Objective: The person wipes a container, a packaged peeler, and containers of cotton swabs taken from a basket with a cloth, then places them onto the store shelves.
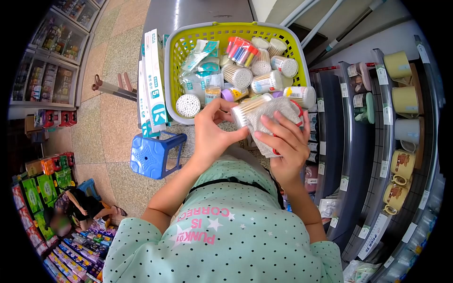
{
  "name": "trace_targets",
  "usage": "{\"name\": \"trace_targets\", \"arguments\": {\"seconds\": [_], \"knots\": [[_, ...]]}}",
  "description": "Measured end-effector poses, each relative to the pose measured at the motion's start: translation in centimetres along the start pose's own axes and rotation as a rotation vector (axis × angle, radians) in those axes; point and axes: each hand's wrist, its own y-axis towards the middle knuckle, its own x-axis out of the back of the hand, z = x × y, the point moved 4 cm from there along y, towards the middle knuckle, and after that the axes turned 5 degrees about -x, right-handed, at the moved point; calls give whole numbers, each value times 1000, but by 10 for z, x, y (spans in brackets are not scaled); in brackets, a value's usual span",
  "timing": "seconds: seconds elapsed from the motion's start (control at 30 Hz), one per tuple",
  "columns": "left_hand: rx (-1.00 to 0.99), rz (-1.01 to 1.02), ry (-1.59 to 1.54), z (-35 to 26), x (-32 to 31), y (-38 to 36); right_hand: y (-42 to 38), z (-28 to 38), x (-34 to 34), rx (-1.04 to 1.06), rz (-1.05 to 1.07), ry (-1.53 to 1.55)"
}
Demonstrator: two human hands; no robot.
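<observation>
My left hand [210, 132] grips the end of a clear tub of cotton swabs [244, 110], thumb below and fingers curled above. Pressed round the tub's other end is a grey cloth [264, 123] with a red edge, held under the spread fingers of my right hand [289, 139]. Just beyond both hands, a yellow-green and grey basket [171, 78] holds several more tubs of cotton swabs [237, 75]. Among them lie a bundle of tubes with coloured caps [241, 51] and some teal-and-white packets [200, 59].
Long white-and-teal boxes [155, 78] stand along the basket's left side. A blue stool [155, 154] is on the tiled floor at left. Shelves with mugs [403, 164] run close by on the right. Another person [78, 207] is low down among goods at far left.
</observation>
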Motion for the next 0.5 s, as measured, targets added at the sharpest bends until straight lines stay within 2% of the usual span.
{"name": "trace_targets", "arguments": {"seconds": [0.13,0.23,0.33,0.5], "knots": [[127,-5,-190,9,-4,-1,-3,-3,2,-13,6,25],[177,-60,-368,10,-5,2,-7,5,6,-20,-16,20],[200,-72,-588,2,-2,10,-17,-1,-7,-68,48,84],[202,-6,-610,-9,-12,10,-15,-20,11,-133,-213,206]]}}
